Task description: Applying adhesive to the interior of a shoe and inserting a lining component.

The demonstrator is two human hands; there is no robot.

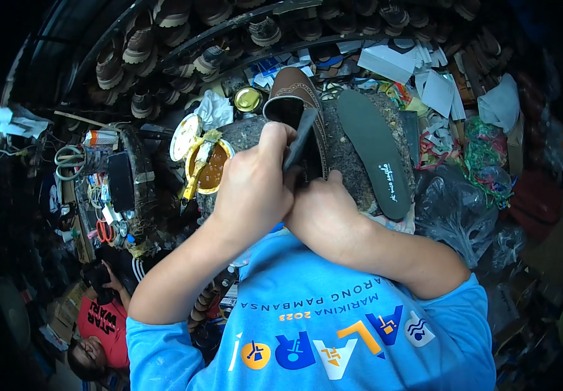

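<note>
A brown brogue shoe (294, 81) with stitched, perforated trim lies on the work surface, toe pointing away from me. My left hand (255, 173) pinches a dark grey insole (301, 135), which stands tilted inside the shoe's opening. At the heel end, my right hand (330, 212) is closed round the back of the shoe, its thumb at the rim; its fingertips are partly hidden. To the right of the shoe lies a separate dark green insole (372, 150), flat, with light lettering at its heel.
Left of my hands stands a tub of amber glue (213, 173) with a yellow-handled brush (196, 176) across it. Red-handled scissors (104, 229) hang further left. Shoes (265, 30) fill the racks behind. Plastic bags (457, 212) lie right. A person in red (108, 326) is at lower left.
</note>
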